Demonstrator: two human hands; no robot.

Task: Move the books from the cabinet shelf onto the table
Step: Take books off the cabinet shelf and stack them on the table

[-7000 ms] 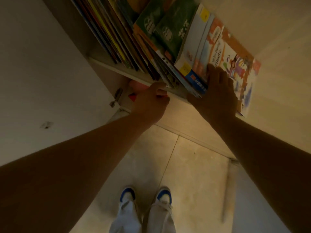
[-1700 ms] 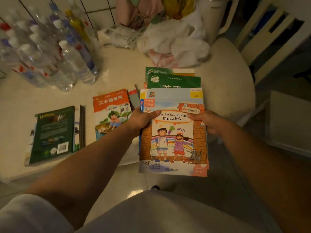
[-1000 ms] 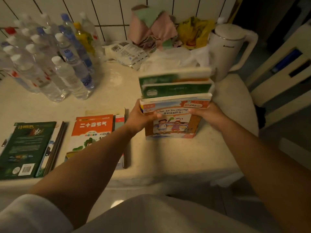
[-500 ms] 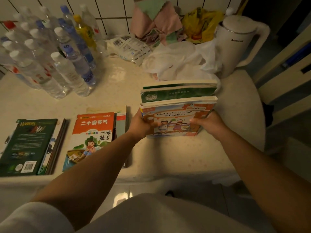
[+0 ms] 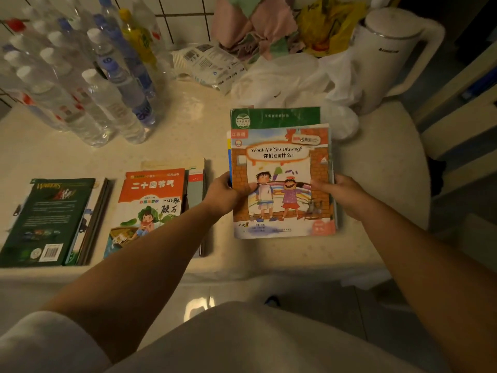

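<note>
The pale bench [image 5: 188, 141] carries three book piles: a green-covered pile [image 5: 45, 219] at left, an orange-covered pile [image 5: 150, 208] beside it, and a picture-book stack [image 5: 282, 170] right of that. Water bottles [image 5: 88, 84], white bags [image 5: 290, 79] and a white kettle [image 5: 387, 55] stand behind.

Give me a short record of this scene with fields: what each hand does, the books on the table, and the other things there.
left hand: grips left edge of the stack topped by the "What Are You Drawing?" picture book
right hand: grips the stack's right edge
stack position: flat over the pale table, contact unclear
other books: orange-covered children's book; dark green paperback
also there: clear plastic water bottles; white electric kettle
</note>
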